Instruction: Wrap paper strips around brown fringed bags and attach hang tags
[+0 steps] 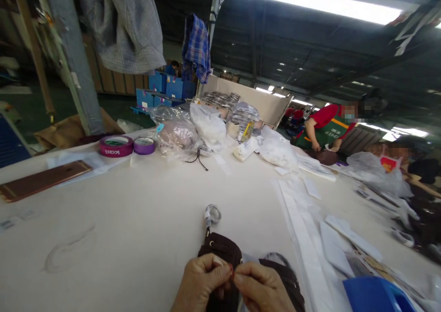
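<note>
Right at the near edge, centre of the table (148,224), here's the dark brown item (222,244), lying just under two busy hands. The left hand (203,280) has thumb and finger pinched together, and the right hand (262,286) matches it, fingertips meeting over the brown fabric; whatever sits between them is too small to make out. At its far end, a ring-shaped piece (214,214) rests on the tabletop. Just to the right, partly behind the right hand, a second dark brown piece (285,275).

Moving out: a long white strip (301,238) runs down the right side, with a blue object (375,296) in the near right corner. Over on the left, a phone (48,179), and farther along, a magenta tape roll (116,152) right beside a purple one. Far centre, a clear plastic bag (179,135) sits next to a white bundle (209,127). Far right, a co-worker in a green apron (319,135) bends over another brown item (324,158). Far left, a grey garment (127,31) hangs, a blue plaid shirt (196,48) to its right.
</note>
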The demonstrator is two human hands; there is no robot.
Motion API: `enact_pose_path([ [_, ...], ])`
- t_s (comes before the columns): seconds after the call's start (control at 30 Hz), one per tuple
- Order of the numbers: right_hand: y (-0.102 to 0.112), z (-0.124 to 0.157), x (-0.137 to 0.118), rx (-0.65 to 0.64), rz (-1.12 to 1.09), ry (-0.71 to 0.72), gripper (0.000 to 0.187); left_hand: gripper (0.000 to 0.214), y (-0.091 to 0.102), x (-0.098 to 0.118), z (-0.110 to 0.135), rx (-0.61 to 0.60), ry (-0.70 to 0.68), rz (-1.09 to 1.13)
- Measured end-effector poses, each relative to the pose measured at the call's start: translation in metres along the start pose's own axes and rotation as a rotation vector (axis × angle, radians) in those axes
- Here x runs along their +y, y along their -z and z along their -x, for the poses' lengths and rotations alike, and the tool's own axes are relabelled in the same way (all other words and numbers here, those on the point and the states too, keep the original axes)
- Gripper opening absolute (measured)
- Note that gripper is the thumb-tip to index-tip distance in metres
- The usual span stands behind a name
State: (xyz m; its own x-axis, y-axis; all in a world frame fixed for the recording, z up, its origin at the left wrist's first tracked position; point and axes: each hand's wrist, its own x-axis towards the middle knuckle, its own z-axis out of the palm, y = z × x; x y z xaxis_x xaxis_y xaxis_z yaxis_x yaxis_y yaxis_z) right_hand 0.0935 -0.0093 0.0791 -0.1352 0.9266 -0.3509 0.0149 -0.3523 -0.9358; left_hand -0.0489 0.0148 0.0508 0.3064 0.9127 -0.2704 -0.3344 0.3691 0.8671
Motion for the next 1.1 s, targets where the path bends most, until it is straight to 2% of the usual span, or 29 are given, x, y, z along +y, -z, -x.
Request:
enact_pose_path([
  [0.13, -0.007, -0.035, -0.008, 0.088, 0.153, 0.129, 0.031, 0.033, 0.010, 0.011, -0.024, 0.059, -0.014, 0.044],
  [0.27, -0.010, -0.059, -0.005, 0.082, 0.160, 0.121, 0.028, 0.032, 0.021, 0.014, -0.042, 0.093, -0.059, -0.046],
  [0.4, -0.010, -0.067, -0.001, 0.079, 0.187, 0.103, 0.029, 0.028, 0.026, 0.009, -0.054, 0.154, -0.051, -0.104],
  [0.53, -0.012, -0.068, -0.004, 0.050, 0.202, 0.116, 0.028, 0.033, 0.027, 0.006, -0.058, 0.198, -0.018, -0.154],
  [0.67, -0.014, -0.072, -0.007, 0.039, 0.224, 0.113, 0.027, 0.039, 0.028, 0.010, -0.060, 0.236, -0.073, -0.309],
  [0.8, -0.010, -0.078, -0.007, 0.092, 0.254, 0.115, 0.028, 0.046, 0.032, 0.020, -0.069, 0.209, -0.060, -0.451],
  [0.87, -0.007, -0.080, -0.006, 0.135, 0.307, 0.136, 0.028, 0.048, 0.036, 0.023, -0.074, 0.221, -0.060, -0.596],
  [1.0, -0.002, -0.085, -0.002, 0.147, 0.339, 0.197, 0.026, 0.035, 0.043, 0.025, -0.085, 0.227, -0.036, -0.934],
  [1.1, -0.002, -0.088, 0.005, 0.076, 0.276, 0.150, 0.029, 0.025, 0.042, 0.024, -0.093, 0.154, 0.049, -0.978],
])
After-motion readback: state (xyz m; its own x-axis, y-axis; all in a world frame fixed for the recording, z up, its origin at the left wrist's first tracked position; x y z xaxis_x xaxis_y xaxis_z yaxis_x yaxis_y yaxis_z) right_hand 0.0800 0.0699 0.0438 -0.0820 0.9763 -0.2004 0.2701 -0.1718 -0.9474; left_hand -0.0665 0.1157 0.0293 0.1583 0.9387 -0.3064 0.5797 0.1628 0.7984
